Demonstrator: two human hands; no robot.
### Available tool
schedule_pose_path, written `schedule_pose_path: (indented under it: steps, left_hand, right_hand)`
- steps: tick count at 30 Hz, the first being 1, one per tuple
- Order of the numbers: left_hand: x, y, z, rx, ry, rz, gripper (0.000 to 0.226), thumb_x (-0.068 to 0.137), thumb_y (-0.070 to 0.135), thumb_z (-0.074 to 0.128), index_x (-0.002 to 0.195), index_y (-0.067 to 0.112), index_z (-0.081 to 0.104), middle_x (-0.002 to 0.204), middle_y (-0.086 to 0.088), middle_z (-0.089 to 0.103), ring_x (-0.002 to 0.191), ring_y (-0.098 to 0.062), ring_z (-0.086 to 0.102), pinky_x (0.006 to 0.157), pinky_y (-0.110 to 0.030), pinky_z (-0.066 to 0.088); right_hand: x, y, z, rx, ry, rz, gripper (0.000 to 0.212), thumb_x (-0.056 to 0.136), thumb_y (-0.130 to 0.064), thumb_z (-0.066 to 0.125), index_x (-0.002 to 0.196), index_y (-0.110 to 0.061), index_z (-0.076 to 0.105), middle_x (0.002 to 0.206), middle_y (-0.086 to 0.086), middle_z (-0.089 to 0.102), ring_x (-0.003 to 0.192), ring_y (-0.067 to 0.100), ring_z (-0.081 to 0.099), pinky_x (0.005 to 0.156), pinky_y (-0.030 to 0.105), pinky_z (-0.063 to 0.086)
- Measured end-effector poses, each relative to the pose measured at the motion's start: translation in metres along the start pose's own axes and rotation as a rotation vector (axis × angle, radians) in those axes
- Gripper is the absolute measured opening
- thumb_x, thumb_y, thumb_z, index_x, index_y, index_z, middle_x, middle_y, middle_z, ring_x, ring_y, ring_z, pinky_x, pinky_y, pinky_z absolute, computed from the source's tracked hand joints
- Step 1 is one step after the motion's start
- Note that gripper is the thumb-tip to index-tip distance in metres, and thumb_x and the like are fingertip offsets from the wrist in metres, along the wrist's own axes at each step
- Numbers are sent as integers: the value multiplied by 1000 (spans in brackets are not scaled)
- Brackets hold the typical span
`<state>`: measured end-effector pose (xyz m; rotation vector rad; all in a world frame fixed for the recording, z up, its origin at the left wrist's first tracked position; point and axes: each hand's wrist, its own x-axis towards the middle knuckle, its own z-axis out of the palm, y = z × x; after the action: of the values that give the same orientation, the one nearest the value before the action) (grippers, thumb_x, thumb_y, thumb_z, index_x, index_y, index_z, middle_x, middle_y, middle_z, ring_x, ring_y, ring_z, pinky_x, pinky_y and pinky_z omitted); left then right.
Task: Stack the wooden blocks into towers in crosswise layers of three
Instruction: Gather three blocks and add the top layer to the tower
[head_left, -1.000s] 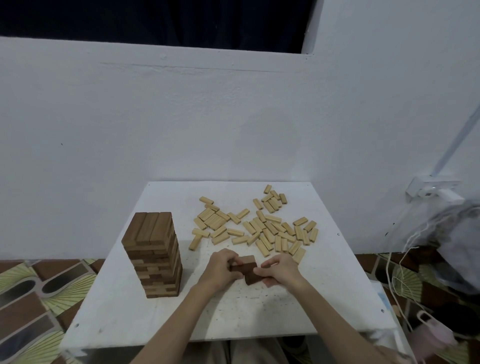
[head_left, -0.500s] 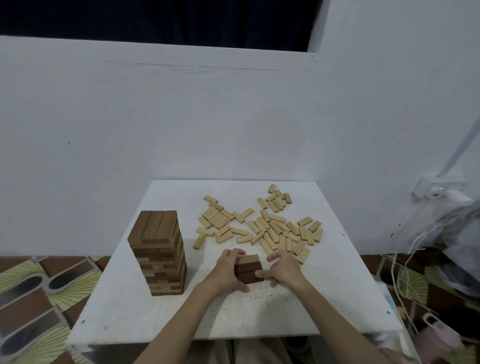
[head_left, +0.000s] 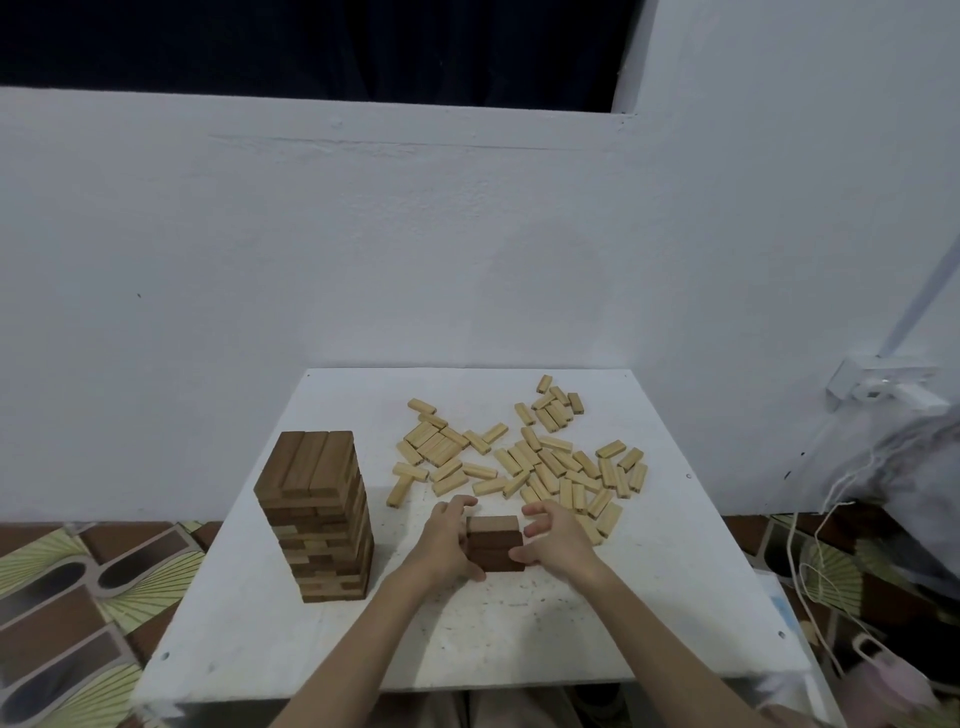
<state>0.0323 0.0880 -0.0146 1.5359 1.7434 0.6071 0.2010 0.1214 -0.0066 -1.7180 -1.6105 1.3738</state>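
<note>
A small stack of dark brown blocks (head_left: 493, 543) stands on the white table (head_left: 519, 639) at its middle. My left hand (head_left: 447, 540) presses against the stack's left side, thumb at its base. My right hand (head_left: 558, 540) is at its right side, thumb touching the lower edge, fingers spread above. A tall finished tower (head_left: 317, 519) of brown blocks stands at the left. Several loose pale blocks (head_left: 524, 457) lie scattered behind the hands.
The table's back edge meets a white wall. To the right hang white cords (head_left: 815, 545) and a wall socket (head_left: 878, 387). Patterned floor tiles (head_left: 67, 597) show at the left. A pink object (head_left: 883, 675) sits at the lower right.
The dark blocks, held tilted between both hands a second ago, now stand as a squared stack on the table. My right fingers have opened away from it.
</note>
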Motion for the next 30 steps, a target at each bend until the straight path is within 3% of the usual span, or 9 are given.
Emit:
schedule_pose_path:
  steps: [10, 16, 20, 30]
  left_hand:
    - [-2, -1, -2, -115, 14, -51, 86, 62, -4, 80, 134, 15, 38, 111, 1, 46, 86, -12, 52, 75, -24, 51]
    - [-3, -2, -4, -206, 30, -74, 82, 61, -7, 79, 131, 13, 40, 111, -2, 48, 85, -14, 51, 67, -19, 49]
    - [-3, -2, -5, -266, 47, -118, 76, 61, -8, 80, 124, 12, 43, 99, 0, 51, 76, -9, 50, 62, -16, 48]
    - [-6, -1, -5, -280, 42, -145, 68, 65, -6, 79, 120, 12, 43, 92, 0, 52, 75, -10, 50, 63, -17, 48]
  right_hand:
    - [2, 7, 6, 67, 70, -13, 52, 74, 8, 70, 118, -14, 54, 97, 1, 60, 98, 22, 60, 74, 29, 52]
    - [5, 9, 8, 111, 92, -31, 48, 72, 8, 71, 111, -14, 56, 93, 1, 63, 92, 21, 64, 80, 37, 57]
    - [5, 11, 10, 147, 149, -36, 42, 73, 7, 73, 105, -14, 56, 87, 4, 64, 88, 22, 64, 82, 41, 56]
    - [8, 13, 13, 177, 190, -26, 36, 75, 8, 72, 101, -12, 57, 86, 7, 65, 85, 23, 65, 78, 42, 58]
